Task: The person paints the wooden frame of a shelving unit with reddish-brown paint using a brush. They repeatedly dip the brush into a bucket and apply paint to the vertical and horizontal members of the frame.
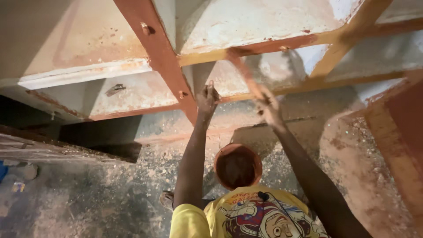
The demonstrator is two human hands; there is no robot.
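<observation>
The red-brown wooden frame (176, 79) stands tilted before the person. The left hand (207, 98) is closed around a small tool at its central bar. The right hand (266, 105) is blurred beside a thinner slat (244, 75); its grip cannot be told. A bowl (238, 166) sits below on the dusty floor (97, 198).
</observation>
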